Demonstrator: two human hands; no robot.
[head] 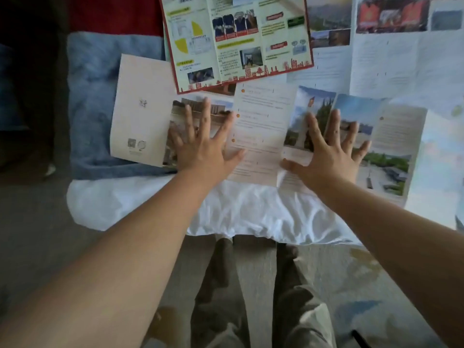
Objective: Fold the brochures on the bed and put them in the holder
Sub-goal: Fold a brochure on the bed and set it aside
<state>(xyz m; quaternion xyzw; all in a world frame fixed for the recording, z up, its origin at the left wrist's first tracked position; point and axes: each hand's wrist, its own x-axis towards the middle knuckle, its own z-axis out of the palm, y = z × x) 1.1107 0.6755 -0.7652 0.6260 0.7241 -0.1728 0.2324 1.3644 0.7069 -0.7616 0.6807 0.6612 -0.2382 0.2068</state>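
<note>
A long brochure (266,126) lies open and flat near the front edge of the bed (251,212). It has many panels side by side. The far left panel is cream with a tiny mark and two small square codes. Next comes a photo of a building, then a white panel with orange dots and lines of small print. After that come photos of a tall tower, trees and blue sky. The print is too small and blurry to read.

The left hand (200,144) lies flat on the building photo, fingers spread wide, holding nothing. The right hand (329,151) lies flat on the tower photo, fingers spread too, also gripping nothing. Both just press down on the paper.

Just behind it lies a red-edged brochure (236,38), open and a bit tilted. It has green strips, yellow pie shapes, small photos and little red houses along the bottom. Its words cannot be read either. To the right lies a white brochure (386,46) with photos on top, also open.

A blue blanket (93,96) sits under the left end of the long brochure. The person's legs (263,297) stand on the floor below the bed.
</note>
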